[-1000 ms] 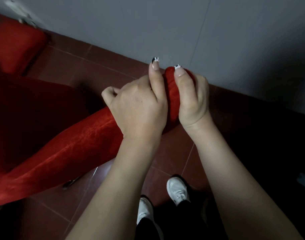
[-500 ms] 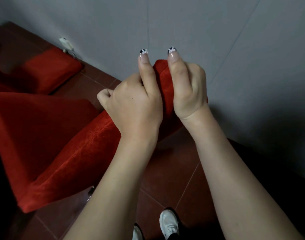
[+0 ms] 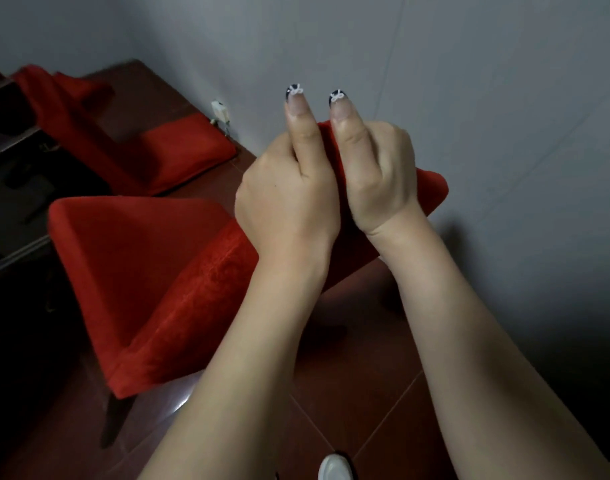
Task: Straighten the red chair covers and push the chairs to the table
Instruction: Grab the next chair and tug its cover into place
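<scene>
A chair in a red velvet cover (image 3: pixel 151 285) stands below me, its seat to the left and its backrest top under my hands. My left hand (image 3: pixel 286 199) and my right hand (image 3: pixel 376 178) sit side by side on the backrest's top edge, both closed on the red cover, index fingers stretched out straight. The right corner of the backrest (image 3: pixel 433 194) sticks out past my right hand. A second red-covered chair (image 3: pixel 178 150) stands further back by the wall. The dark table (image 3: pixel 9 188) runs along the left edge.
A grey wall (image 3: pixel 469 81) is close behind the chair back. A white socket box (image 3: pixel 220 110) sits low on it. The floor is dark red tile (image 3: pixel 348 393). My white shoe (image 3: pixel 333 467) shows at the bottom.
The view has swung up and to the left, so the whole seat, the second chair and the table edge now show. My hands keep their grip on the backrest top.
</scene>
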`<action>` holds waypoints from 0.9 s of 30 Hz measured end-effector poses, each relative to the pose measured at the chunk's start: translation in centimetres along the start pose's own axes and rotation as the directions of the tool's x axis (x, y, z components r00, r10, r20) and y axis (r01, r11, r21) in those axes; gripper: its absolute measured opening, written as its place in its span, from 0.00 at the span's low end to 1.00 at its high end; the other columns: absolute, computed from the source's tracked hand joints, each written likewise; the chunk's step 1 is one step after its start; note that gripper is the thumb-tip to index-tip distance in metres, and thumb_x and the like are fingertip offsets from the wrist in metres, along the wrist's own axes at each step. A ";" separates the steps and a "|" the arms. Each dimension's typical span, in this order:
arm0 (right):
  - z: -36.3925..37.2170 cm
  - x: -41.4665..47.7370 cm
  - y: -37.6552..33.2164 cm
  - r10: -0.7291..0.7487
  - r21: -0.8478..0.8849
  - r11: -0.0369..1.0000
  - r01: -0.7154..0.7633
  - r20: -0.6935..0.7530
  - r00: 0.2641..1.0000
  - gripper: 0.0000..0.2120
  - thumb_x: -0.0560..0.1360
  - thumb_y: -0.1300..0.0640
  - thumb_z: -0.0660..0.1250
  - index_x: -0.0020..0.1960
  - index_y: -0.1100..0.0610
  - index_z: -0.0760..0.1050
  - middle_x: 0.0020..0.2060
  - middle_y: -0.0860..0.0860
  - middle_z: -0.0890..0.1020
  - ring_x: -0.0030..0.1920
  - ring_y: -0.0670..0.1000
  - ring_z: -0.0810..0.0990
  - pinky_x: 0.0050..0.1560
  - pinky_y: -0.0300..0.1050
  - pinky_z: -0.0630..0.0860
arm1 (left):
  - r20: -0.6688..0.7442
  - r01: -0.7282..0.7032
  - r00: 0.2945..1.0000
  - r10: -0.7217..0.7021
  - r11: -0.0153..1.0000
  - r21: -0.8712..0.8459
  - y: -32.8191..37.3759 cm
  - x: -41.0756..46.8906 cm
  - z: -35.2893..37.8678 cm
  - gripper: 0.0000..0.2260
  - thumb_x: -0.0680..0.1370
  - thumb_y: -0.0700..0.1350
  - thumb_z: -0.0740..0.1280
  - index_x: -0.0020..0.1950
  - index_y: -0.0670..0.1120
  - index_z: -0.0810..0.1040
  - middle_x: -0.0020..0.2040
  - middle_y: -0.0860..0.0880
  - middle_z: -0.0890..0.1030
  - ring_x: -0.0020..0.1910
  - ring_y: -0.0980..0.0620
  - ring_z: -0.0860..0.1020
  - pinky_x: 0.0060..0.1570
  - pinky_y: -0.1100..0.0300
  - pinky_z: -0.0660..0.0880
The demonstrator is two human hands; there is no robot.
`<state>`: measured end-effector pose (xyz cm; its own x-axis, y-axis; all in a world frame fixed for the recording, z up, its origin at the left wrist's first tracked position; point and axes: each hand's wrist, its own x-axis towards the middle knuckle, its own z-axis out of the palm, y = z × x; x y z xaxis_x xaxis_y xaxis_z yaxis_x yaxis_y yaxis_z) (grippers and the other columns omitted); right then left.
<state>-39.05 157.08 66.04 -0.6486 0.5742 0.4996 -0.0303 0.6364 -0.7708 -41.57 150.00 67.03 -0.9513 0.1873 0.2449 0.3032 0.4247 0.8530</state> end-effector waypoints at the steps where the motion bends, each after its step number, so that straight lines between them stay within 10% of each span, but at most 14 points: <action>1: 0.2 -0.1 -0.4 -0.014 -0.002 1.000 0.014 0.000 1.000 0.26 0.72 0.39 0.46 0.22 0.54 0.56 0.20 0.44 0.71 0.26 0.46 0.66 0.40 0.46 0.59 | 0.005 -0.004 1.000 0.004 1.000 -0.003 0.1 0.0 -0.4 0.26 0.74 0.64 0.40 0.28 0.53 0.69 0.27 0.56 0.70 0.35 0.52 0.71 0.32 0.65 0.61; 9: 1.3 -1.4 -2.3 -0.187 -0.074 0.980 0.183 -0.055 0.981 0.22 0.76 0.46 0.48 0.25 0.52 0.58 0.20 0.49 0.70 0.27 0.56 0.72 0.39 0.48 0.61 | -0.104 -0.029 0.994 0.027 0.999 -0.018 -0.3 -1.2 -2.9 0.22 0.76 0.59 0.43 0.33 0.50 0.69 0.38 0.46 0.81 0.41 0.44 0.77 0.39 0.52 0.66; 27: 6.3 -5.9 -11.5 -0.311 -0.165 0.934 0.316 0.055 0.949 0.20 0.76 0.47 0.48 0.28 0.52 0.60 0.23 0.44 0.64 0.30 0.47 0.63 0.40 0.47 0.61 | -0.211 -0.046 0.977 0.021 0.992 -0.116 -4.3 -2.4 -13.5 0.21 0.74 0.61 0.42 0.31 0.53 0.65 0.27 0.58 0.69 0.33 0.58 0.68 0.33 0.64 0.59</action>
<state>-39.68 143.12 69.43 -0.6481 0.3179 0.6921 -0.1079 0.8612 -0.4966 -41.40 135.73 68.98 -0.9351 0.0049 0.3543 0.3384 0.3097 0.8886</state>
